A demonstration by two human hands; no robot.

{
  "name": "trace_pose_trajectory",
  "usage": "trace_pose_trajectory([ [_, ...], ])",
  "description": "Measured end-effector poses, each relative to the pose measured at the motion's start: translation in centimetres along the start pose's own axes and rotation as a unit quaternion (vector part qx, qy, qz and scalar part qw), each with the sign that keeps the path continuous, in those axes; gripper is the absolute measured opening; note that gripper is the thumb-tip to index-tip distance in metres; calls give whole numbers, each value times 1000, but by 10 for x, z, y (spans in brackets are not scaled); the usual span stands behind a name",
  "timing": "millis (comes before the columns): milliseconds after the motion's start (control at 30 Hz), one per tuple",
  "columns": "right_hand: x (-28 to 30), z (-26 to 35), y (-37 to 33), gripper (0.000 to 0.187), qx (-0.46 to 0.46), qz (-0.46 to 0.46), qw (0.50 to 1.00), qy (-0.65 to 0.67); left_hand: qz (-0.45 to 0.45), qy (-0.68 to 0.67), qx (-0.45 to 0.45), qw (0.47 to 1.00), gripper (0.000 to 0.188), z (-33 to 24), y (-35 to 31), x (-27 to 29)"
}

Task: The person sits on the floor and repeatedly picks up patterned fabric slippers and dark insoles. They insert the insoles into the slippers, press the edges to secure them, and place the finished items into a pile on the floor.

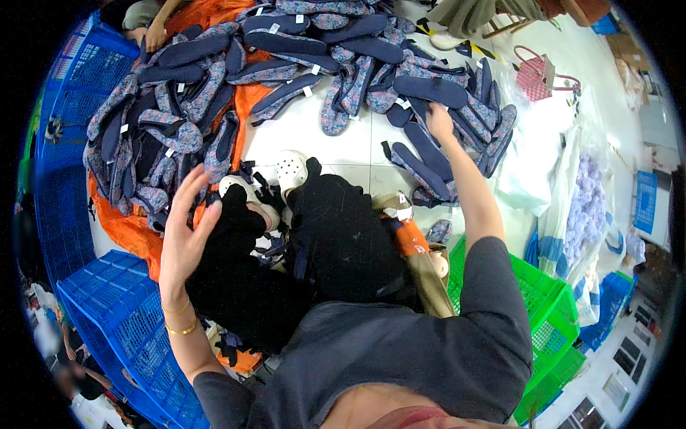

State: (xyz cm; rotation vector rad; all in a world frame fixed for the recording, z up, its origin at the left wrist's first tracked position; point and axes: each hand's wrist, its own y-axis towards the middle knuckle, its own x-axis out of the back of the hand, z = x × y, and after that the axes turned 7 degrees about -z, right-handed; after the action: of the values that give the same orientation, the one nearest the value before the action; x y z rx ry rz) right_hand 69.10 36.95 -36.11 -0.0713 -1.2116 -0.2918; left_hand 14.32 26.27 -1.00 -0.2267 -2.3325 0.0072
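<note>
A broad heap of floral fabric slippers with dark navy soles and small white tags covers the floor before me. My right hand [441,123] reaches into the right side of the heap. It touches the lower edge of a sole-up slipper [429,91]; its fingers are partly hidden there, so I cannot tell whether they grip it. Beside it lie more slippers, including a dark-soled slipper [420,169] nearer to me. My left hand [189,232] is raised, empty, fingers apart, just right of the left-hand slippers [170,132].
Orange sheeting [128,239] lies under the left slippers. Blue crates [107,286] stand at my left, a green crate [550,307] at my right. Farther right are a red checked bag [532,75] and clear plastic sacks [582,207]. Another person's hand [155,36] is at the far left.
</note>
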Motion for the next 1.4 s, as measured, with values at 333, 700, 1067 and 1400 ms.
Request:
trace_pose_trajectory([
  [333, -51, 24, 94, 35, 67, 109, 980, -154, 27, 45, 68, 996, 46, -17, -6, -14],
  [700, 132, 215, 5, 23, -29, 47, 860, 508, -22, -29, -80, 996, 38, -31, -19, -14],
  [1067, 206, 368, -177, 29, 389, 7, 767, 510, -46, -564, 125, 815, 48, -13, -99, -2],
  [1400, 222, 382, -257, 19, 148, 228, 764, 585, -170, -612, 46, 771, 59, 9, -159, -75],
])
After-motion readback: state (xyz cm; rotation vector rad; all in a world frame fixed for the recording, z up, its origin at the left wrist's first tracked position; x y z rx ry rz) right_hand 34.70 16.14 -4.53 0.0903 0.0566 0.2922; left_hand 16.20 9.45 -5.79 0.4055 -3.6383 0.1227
